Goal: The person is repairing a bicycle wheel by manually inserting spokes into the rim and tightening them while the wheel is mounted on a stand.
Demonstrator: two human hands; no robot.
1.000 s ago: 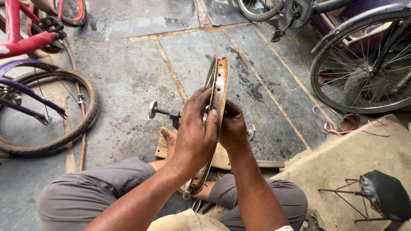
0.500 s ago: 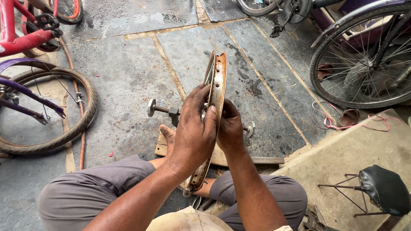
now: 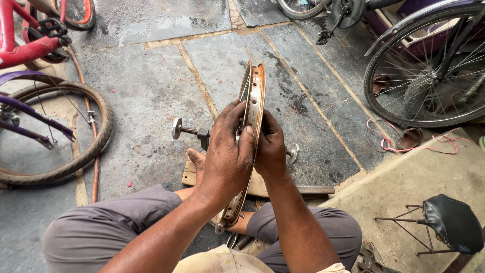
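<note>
Rust is coating the bicycle wheel rim point(image 3: 254, 96) I'm holding upright on edge over the wooden board point(image 3: 262, 184). I'm clasping it between my left hand point(image 3: 228, 154) and right hand point(image 3: 269, 146), fingers curling closed around its edges, above the threaded axle point(image 3: 188, 130).

The bicycle wheel rim point(image 3: 252, 108) is rusty, pitted metal, dull brown. Its axle bolt point(image 3: 188, 131) is greyer, smoother steel. The plank point(image 3: 262, 184) beneath is rough bare wood, the floor point(image 3: 146, 86) matt stained stone slabs, the saddle point(image 3: 452, 222) glossy black vinyl.
</note>
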